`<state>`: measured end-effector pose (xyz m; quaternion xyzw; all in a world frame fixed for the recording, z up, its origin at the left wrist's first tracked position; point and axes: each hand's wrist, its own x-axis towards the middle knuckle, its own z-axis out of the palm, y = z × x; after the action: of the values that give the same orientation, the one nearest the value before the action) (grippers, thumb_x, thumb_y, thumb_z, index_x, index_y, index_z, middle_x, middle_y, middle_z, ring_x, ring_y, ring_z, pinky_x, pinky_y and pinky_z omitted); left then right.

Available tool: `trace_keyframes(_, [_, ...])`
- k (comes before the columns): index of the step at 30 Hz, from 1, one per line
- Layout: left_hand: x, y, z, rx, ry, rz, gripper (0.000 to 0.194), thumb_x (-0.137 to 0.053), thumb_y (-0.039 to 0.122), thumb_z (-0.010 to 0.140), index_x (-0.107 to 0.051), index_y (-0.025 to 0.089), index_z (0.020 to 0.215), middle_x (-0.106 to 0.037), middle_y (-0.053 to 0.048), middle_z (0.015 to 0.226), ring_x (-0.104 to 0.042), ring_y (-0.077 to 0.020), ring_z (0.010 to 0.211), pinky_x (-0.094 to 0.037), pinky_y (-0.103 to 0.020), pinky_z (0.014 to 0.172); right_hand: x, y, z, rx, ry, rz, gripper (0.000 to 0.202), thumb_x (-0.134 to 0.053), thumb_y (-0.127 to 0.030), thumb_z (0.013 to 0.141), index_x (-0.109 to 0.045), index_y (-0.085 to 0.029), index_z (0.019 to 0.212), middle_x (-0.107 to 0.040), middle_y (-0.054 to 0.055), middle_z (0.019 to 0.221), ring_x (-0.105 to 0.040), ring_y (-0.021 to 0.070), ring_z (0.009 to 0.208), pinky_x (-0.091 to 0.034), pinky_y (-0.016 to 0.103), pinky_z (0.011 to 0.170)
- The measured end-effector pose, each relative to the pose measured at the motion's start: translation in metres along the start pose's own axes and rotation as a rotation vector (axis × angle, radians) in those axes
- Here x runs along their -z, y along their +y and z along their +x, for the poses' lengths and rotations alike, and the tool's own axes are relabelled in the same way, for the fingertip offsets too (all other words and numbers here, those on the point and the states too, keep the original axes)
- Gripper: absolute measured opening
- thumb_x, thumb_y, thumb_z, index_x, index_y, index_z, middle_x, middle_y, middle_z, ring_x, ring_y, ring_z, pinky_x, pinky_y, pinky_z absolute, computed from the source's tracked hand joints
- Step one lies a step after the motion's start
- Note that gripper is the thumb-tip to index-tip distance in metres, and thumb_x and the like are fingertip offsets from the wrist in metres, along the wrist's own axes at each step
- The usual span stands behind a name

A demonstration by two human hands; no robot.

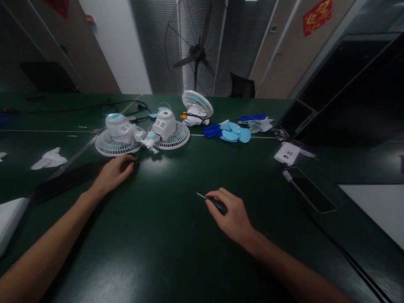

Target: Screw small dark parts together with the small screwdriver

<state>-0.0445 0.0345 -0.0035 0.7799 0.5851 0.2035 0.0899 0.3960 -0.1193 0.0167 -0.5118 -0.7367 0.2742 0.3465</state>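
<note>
My right hand point(232, 212) is closed around the dark handle of a screwdriver point(217, 205), whose thin metal shaft points left, above the green table. On the left, my left hand point(115, 172) rests by the near edge of a white fan point(118, 130) lying grille down. Its thumb and fingers are curled together, and a small dark thing I cannot make out shows at the tips. Beside that fan lies a second white fan point(166, 126), also grille down. A third small fan point(197, 107) sits behind them, its dark cord bundled on the base.
Light blue fan blades point(235, 132) and blue gloves point(212, 131) lie at the back. To the right are a white box point(287, 153) and a phone point(311, 189). Crumpled tissue point(49, 159) and a long black object point(67, 181) lie left. Cables point(116, 103) cross the far left.
</note>
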Motion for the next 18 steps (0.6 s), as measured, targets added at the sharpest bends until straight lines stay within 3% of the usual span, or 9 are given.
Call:
trace_keyframes(12, [0.001,0.002,-0.002,-0.026,0.193,0.054,0.040,-0.041,0.041,0.108,-0.064,0.016,0.131,-0.068,-0.009,0.129,-0.064,-0.0277,0.118,-0.051,-0.041,0.106,0.001,0.000,-0.001,-0.002,-0.003,0.018,0.017,-0.058,-0.030,0.105,-0.072,-0.022,0.112,-0.069,0.005,0.100,-0.067,0.0179,0.081,-0.055,0.030,0.069])
trace_keyframes(18, [-0.001,-0.005,0.002,-0.117,0.068,0.117,0.046,-0.038,0.040,0.109,-0.071,0.014,0.127,-0.068,-0.011,0.130,-0.061,-0.0315,0.121,-0.048,-0.047,0.109,0.000,0.000,-0.001,0.010,-0.001,0.007,0.018,-0.057,-0.030,0.106,-0.072,-0.021,0.110,-0.068,0.005,0.098,-0.065,0.0178,0.079,-0.054,0.030,0.068])
